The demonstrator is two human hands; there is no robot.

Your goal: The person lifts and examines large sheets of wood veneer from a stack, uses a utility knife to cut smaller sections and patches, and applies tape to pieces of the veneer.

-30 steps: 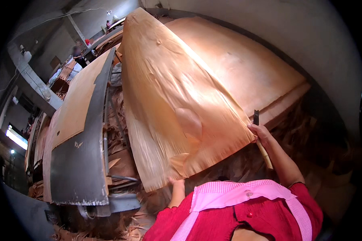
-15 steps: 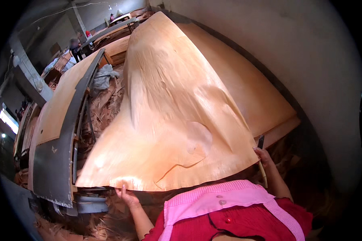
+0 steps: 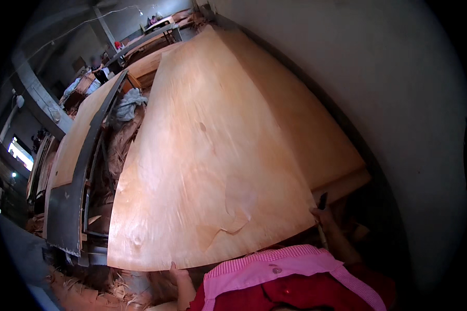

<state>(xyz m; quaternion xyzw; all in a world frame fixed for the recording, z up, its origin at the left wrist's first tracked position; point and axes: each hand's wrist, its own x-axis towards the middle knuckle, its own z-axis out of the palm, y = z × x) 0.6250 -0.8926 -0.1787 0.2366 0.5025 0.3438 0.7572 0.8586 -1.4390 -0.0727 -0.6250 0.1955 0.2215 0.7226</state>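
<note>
A large, thin pale wood veneer sheet (image 3: pixel 202 155) stretches out in front of me, fairly flat, with a torn flap near its lower middle. My left hand (image 3: pixel 177 273) grips its near edge from below, left of my pink checked apron; most fingers are under the sheet. My right hand (image 3: pixel 320 219) grips the near right corner together with a narrow light stick that has a dark tip (image 3: pixel 323 200). Beyond the sheet, on the right, lies a stack of veneer (image 3: pixel 337 155), partly covered by it.
A long dark-edged bench with a pale board (image 3: pixel 62 228) runs along my left, veneer scraps (image 3: pixel 119 142) and white plastic (image 3: pixel 128 103) beside it. A wall (image 3: pixel 389 103) bounds the right. Another person (image 3: pixel 99 72) stands in the back left, near more stacks and a pillar (image 3: pixel 46 98).
The billowing sheet has flattened out and spread lower and wider. My left hand has moved left, then down with its edge. My right hand has moved lower, still on the corner.
</note>
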